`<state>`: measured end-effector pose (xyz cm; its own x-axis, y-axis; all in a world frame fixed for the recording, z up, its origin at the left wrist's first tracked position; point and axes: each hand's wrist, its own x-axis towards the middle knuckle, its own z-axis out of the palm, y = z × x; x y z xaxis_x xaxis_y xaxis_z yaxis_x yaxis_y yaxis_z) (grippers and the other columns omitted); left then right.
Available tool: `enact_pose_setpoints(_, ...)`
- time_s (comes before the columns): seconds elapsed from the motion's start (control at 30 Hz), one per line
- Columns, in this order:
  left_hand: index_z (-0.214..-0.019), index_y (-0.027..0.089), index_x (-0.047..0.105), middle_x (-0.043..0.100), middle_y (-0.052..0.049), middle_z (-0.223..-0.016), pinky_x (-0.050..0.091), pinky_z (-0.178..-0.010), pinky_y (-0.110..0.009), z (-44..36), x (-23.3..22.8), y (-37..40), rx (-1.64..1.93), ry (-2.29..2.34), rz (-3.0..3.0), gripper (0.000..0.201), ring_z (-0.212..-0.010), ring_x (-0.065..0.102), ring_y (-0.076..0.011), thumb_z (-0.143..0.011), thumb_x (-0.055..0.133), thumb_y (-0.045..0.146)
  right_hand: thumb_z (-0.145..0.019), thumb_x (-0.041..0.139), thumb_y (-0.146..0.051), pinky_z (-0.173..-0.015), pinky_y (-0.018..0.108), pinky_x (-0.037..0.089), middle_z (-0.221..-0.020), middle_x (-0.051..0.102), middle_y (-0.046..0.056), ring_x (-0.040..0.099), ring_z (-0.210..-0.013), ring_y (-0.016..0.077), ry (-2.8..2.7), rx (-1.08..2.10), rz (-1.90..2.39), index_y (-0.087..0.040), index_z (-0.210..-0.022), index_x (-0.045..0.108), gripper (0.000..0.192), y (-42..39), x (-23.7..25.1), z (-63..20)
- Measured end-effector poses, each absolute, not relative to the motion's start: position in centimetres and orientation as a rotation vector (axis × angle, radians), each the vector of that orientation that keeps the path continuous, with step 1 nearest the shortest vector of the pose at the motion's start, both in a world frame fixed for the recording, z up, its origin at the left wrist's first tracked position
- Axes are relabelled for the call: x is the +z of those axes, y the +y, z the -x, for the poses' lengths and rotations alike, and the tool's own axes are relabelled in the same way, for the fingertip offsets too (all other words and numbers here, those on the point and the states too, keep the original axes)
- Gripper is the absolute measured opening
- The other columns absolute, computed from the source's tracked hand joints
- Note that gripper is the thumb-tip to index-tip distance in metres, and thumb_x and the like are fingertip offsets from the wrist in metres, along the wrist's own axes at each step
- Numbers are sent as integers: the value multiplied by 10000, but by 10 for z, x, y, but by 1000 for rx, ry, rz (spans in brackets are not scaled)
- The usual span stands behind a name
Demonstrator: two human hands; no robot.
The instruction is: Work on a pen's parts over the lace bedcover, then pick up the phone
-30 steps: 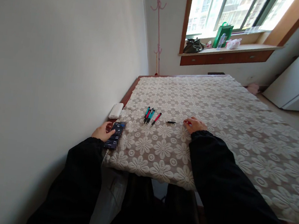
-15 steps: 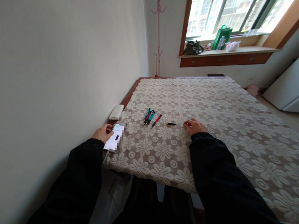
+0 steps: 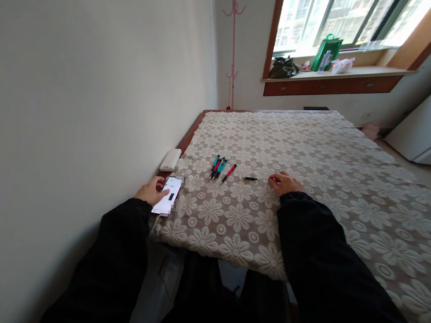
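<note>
At the table's left edge lies a phone (image 3: 164,205) with a lit screen. My left hand (image 3: 150,191) is beside it, thumb on the screen and fingers apart, not gripping it. My right hand (image 3: 286,184) rests on the tablecloth, fingertips pinched on a red pen part, mostly hidden by the fingers. Just left of those fingertips lies a small black pen piece (image 3: 250,178); whether it joins the red part I cannot tell. Further left are a red pen (image 3: 229,173) with black ends and a cluster of several teal and red pens (image 3: 220,168).
A white power bank-like box (image 3: 170,160) lies near the wall behind the phone. A flower-patterned tablecloth (image 3: 240,213) covers the table. Beyond stand a pink coat rack (image 3: 234,39) and a windowsill (image 3: 361,73) with a green bag (image 3: 326,54).
The view has shifted slightly. My left thumb has reached further over the phone screen. My right hand keeps its pinch on the red pen part, and the pens lie as before.
</note>
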<state>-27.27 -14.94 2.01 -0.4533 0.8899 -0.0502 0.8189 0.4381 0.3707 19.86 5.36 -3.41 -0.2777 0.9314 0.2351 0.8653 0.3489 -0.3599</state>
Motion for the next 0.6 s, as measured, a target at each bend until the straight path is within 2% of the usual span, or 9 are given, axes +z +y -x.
enact_pose_setpoints(0.13,-1306,208,513,726,-56,-1080,544,-759,-281,273,19,-151,427,2435,-1534,632,-747,690,-162,-764,734,447,-898,555,-411,-674,305,392,-1018,683,40,627,-841,196,-2207,205,1551,-296,-1010,769,268,54,-35,-200)
enact_pose_setpoints(0.3,-1322,205,498,729,-61,-1100,537,-865,-318,272,25,-151,445,2426,-1452,526,-825,700,-177,-869,612,444,-903,550,-415,-677,308,392,-1008,682,35,629,-845,197,-2227,207,1550,-291,-1004,764,268,55,-36,-200)
enact_pose_setpoints(0.6,-1364,192,469,709,-85,-1139,556,-829,-330,274,21,-152,401,2389,-1532,715,-797,696,-188,-759,721,478,-894,566,-398,-682,303,402,-1013,684,39,634,-848,199,-2200,207,1557,-293,-991,767,247,51,-32,-198)
